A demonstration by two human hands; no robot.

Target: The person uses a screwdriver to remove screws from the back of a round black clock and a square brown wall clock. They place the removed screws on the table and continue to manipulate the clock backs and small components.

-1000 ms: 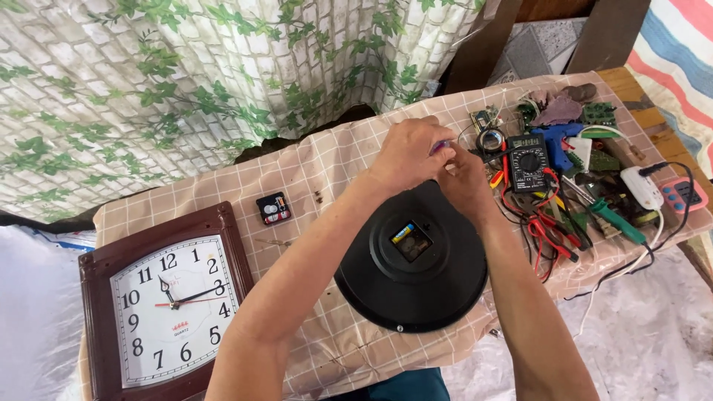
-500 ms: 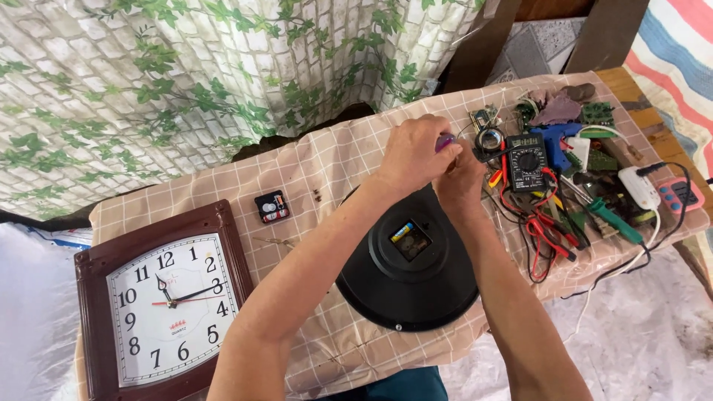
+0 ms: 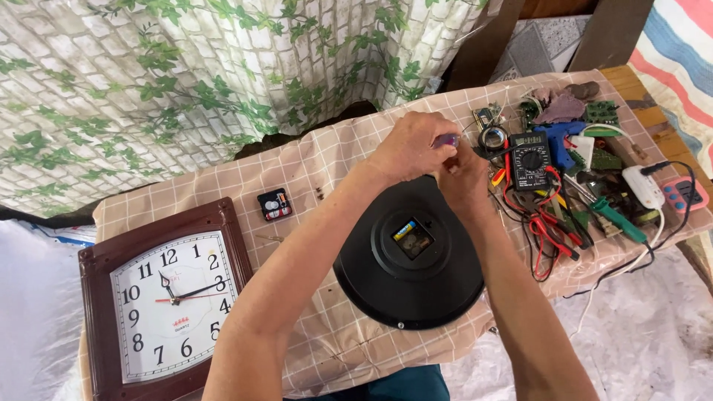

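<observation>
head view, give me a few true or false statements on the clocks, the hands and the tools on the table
1. The round black clock lies face down, its back compartment showing. True.
2. The brown square clock lies to the right of the black one. False: it lies to the left, face up.
3. Both hands meet above the far edge of the black clock, the left hand pinching a small purple item. True.
4. The multimeter sits among the tools right of the hands. True.
5. The right hand rests on the brown clock. False: it is beside the left hand, over the black clock.
6. The small black module sits inside the black clock. False: it lies apart on the cloth.
</observation>
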